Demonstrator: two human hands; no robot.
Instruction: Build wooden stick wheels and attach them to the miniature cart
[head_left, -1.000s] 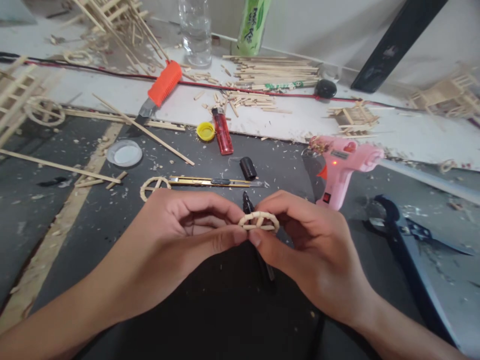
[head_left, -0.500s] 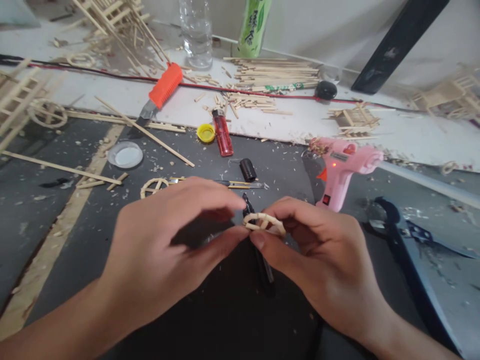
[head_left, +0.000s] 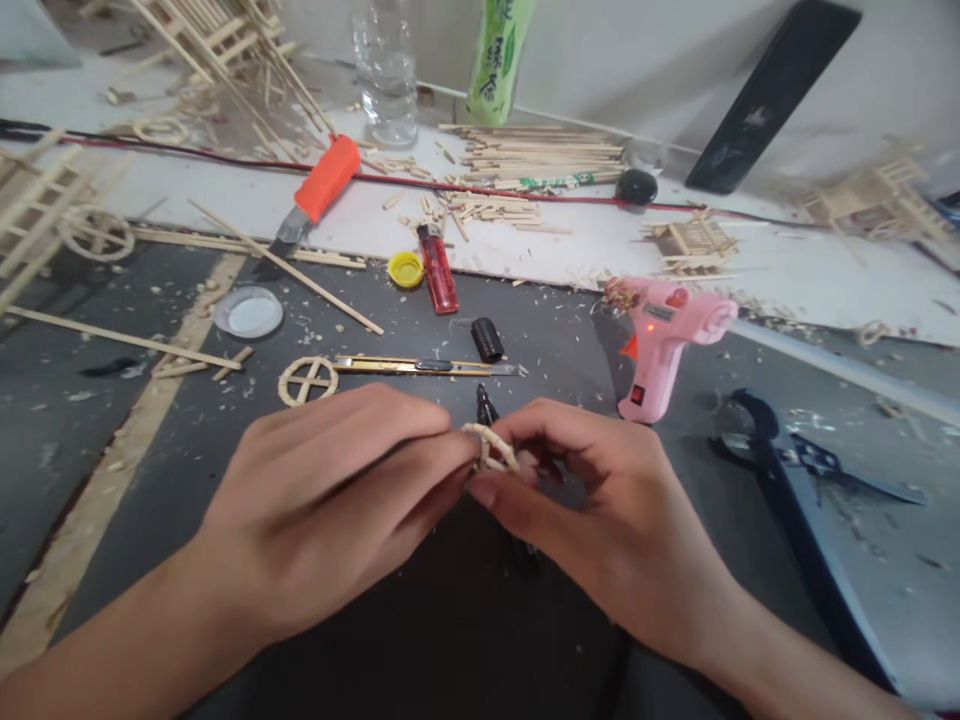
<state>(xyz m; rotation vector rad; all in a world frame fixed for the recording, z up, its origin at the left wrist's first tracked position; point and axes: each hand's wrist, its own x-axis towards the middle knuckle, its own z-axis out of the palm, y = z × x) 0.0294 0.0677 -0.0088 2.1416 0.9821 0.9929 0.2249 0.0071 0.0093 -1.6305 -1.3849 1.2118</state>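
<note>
A broad dark-grey worktop (head_left: 547,325), flecked with pale wood shavings, spreads beneath my bare hands. My left hand (head_left: 337,500) shows its back, thumb and fingers drawn together at the left end of a small, pale wooden wheel (head_left: 499,442); the fingertips are hidden, so I cannot tell whether they grip it. My right hand (head_left: 622,520) is clamped on the wheel, thumb in front, forefinger behind. Behind them stand a clear plastic bottle (head_left: 386,80) and a green-labelled bottle (head_left: 495,65); I cannot make out what either contains. At left, a shallow, clear round dish (head_left: 247,312) has a white, flat centre. My wheel is above a slim black marker (head_left: 486,403), between my fingertips; its rim is short round wooden pieces joined end to end, with spoke wood inside. It is tilted, partly covered, its visible long axis sloping from upper left to lower right. Smallest, a round yellow plastic cap (head_left: 406,269) lies hollow side up.
</note>
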